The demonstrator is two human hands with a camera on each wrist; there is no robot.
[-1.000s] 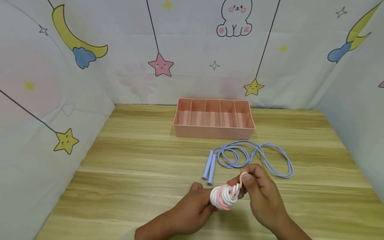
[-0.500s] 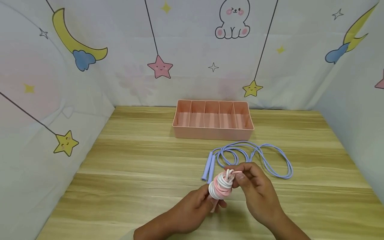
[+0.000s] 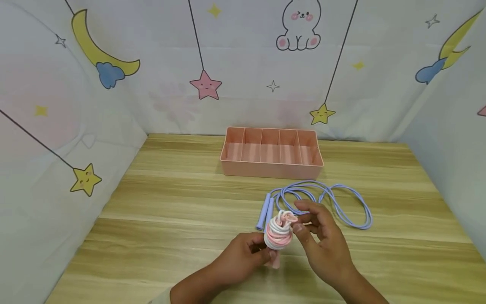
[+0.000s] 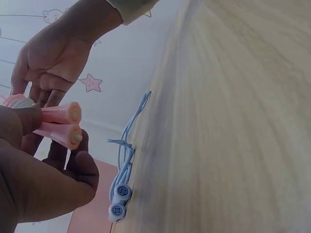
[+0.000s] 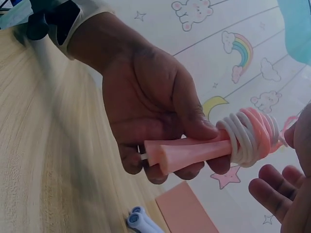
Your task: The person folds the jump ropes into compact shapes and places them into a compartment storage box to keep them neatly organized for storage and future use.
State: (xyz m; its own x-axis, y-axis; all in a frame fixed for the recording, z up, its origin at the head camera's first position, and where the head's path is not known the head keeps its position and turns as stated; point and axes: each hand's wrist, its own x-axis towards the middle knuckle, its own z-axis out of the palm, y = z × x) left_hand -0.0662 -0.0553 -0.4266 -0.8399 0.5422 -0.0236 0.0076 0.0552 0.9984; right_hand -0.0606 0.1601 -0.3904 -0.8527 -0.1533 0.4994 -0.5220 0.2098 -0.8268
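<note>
Clearly, the left hand (image 3: pixel 240 261) grips the pink handles (image 5: pixel 197 151); the wound rope (image 3: pixel 279 235) juts beyond those fingers (image 5: pixel 194 111), long axis toward the right hand (image 3: pixel 329 251) at the end loop (image 3: pixel 290 218); pinching or not, I cannot tell.

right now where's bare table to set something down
The widest bare stretch of table lies left of the pink tray and blue jump rope, out to the left cloth wall. Another lies between that rope and the right cloth wall. Front centre is crowded: left hand, right hand and pink-and-white rope.
</note>
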